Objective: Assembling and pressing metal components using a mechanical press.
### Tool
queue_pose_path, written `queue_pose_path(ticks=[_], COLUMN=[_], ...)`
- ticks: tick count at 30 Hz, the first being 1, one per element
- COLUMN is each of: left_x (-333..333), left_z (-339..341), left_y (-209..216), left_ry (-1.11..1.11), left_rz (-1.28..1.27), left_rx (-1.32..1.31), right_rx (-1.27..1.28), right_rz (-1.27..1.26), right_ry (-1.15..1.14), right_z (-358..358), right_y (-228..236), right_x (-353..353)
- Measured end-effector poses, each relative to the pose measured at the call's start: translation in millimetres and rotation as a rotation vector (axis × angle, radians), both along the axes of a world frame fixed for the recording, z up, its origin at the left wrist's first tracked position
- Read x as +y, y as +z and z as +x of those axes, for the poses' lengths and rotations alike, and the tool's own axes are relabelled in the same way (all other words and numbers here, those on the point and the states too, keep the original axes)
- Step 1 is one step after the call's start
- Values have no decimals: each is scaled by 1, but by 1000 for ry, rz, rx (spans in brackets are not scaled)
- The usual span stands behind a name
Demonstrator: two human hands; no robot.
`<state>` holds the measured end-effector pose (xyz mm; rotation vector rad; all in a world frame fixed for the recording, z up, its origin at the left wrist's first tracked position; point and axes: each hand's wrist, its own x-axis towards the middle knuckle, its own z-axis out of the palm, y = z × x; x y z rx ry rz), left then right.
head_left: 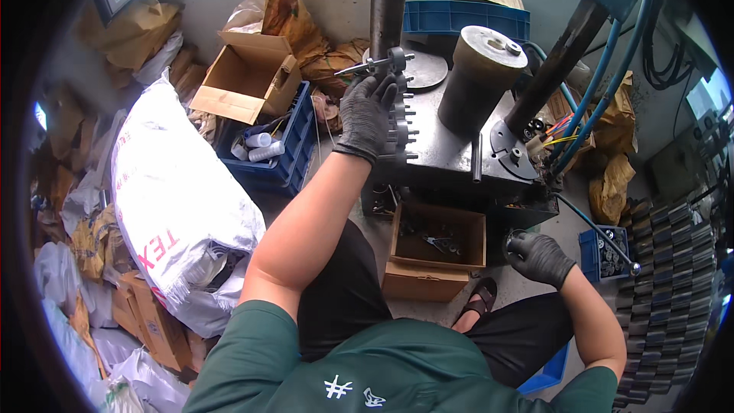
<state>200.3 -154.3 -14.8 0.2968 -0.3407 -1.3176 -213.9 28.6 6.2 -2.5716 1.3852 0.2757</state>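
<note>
My left hand point(365, 116), in a dark grey glove, reaches to the left edge of the machine's metal table point(443, 134). Its fingers are closed at a metal shaft with a disc point(375, 66), whose thin end points left. Beneath and beside that hand, several similar shaft parts point(401, 134) stand in a row along the table edge. My right hand point(541, 258), gloved too, is low on the right, in front of the machine. Its fingers are curled on a small round metal part point(510, 239), mostly hidden by the glove.
A thick metal cylinder point(478, 80) stands on the machine between upright posts. An open cardboard box point(437, 241) with small metal parts sits below. To the left are a blue crate point(267, 160) and a large white sack point(172, 191); at right, a blue bin point(604, 254) and stacked metal pieces point(665, 298).
</note>
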Motion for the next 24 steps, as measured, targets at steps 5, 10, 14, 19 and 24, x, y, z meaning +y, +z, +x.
queue_pose_path(ticks=[5, 10, 14, 19, 24], left_x=[-9, -24, -33, -14, 48], left_z=[0, 21, 14, -41, -90], left_y=[10, 5, 11, 32, 53], left_ry=[-49, -236, -198, 488, 94], left_rz=[-18, -204, -196, -173, -401], left_rx=[108, 234, 189, -877, -730], right_rx=[73, -73, -72, 76, 12], right_rz=[315, 353, 420, 486, 381], right_ry=[291, 136, 100, 48, 44], right_z=[-3, 13, 15, 11, -10], right_y=[-53, -50, -54, -59, -71], right_x=[-29, -43, -40, -40, -37])
